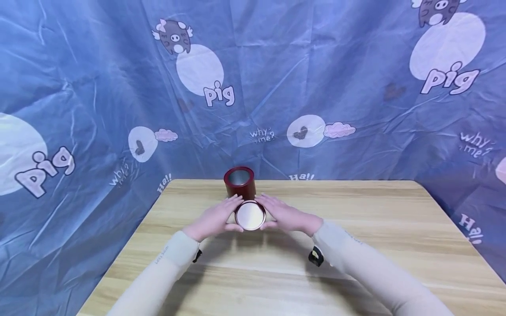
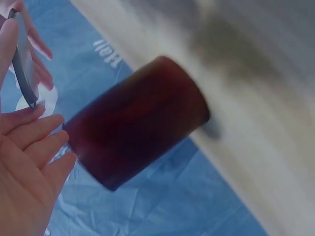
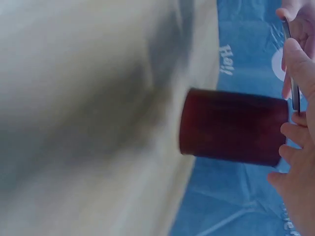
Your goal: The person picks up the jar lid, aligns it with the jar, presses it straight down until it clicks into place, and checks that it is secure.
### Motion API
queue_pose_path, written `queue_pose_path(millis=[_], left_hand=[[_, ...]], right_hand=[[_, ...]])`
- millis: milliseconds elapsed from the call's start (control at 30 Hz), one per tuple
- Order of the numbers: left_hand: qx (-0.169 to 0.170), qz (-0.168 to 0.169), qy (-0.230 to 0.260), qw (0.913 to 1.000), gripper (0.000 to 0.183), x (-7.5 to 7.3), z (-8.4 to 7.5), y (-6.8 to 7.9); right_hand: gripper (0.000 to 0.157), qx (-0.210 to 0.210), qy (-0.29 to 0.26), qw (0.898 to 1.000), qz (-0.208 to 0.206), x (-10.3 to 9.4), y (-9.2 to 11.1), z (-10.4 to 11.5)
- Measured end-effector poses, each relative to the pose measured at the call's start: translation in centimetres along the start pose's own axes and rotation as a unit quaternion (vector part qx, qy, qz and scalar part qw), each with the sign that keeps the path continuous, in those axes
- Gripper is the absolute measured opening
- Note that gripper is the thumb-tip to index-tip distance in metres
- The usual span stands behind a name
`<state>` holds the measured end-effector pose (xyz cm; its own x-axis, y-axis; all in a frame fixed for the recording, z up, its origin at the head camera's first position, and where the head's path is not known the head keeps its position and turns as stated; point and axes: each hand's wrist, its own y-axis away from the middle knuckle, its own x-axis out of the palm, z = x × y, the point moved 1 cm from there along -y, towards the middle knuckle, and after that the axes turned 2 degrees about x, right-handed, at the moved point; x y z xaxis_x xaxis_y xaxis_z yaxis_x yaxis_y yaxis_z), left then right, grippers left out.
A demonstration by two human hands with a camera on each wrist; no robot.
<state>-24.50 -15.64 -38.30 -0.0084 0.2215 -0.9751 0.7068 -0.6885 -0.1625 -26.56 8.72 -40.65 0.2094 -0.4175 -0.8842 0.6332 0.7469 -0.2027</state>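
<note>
A round lid [image 1: 251, 215] with a pale, shiny face and a dark rim is held between both hands, in front of a dark red canister [image 1: 243, 192]. My left hand [image 1: 215, 218] grips the lid's left edge between thumb and fingers. From the other side, my right hand [image 1: 290, 216] grips the right edge the same way. Standing upright on the table, the canister shows its open top and grey inside in the head view. Both wrist views show the lid [image 2: 24, 61] edge-on, raised near the height of the canister's rim.
The wooden table [image 1: 356, 272] reaches back to a blue cloth [image 1: 269, 79] printed with pigs and words, which hangs behind and at the sides. The canister stands near the table's back edge. A dark wrist device [image 1: 316, 256] hangs under the right sleeve.
</note>
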Motion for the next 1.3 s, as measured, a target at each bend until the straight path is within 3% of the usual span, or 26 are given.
queue_pose_path(millis=[133,333,633,800,1067,1300], left_hand=[[0.006,-0.024,-0.008,0.9997,0.084,-1.6,0.7,-0.8],[-0.033,-0.028,0.046,0.998,0.085,-3.7,2.1,-2.2],[-0.087,-0.011,0.117,0.9893,0.084,-4.0,5.2,-4.4],[-0.108,-0.024,0.13,0.9853,0.083,-3.8,6.9,-5.0],[-0.123,-0.034,0.139,0.982,0.08,-3.9,8.3,-6.0],[-0.149,0.004,0.141,0.9787,0.077,-4.0,9.3,-7.0]], right_hand=[[0.083,-0.024,0.019,0.999,-0.017,-1.9,-1.5,-0.1],[0.079,-0.022,-0.02,0.999,-0.018,-4.2,-3.7,-0.7],[0.076,0.011,-0.055,0.998,-0.015,-5.5,-6.8,-2.6],[0.073,0.041,-0.05,0.997,-0.031,-5.1,-8.3,-3.3],[0.067,0.072,-0.053,0.995,-0.044,-5.1,-10.0,-4.1],[0.066,0.102,-0.077,0.991,-0.032,-4.7,-11.1,-5.3]])
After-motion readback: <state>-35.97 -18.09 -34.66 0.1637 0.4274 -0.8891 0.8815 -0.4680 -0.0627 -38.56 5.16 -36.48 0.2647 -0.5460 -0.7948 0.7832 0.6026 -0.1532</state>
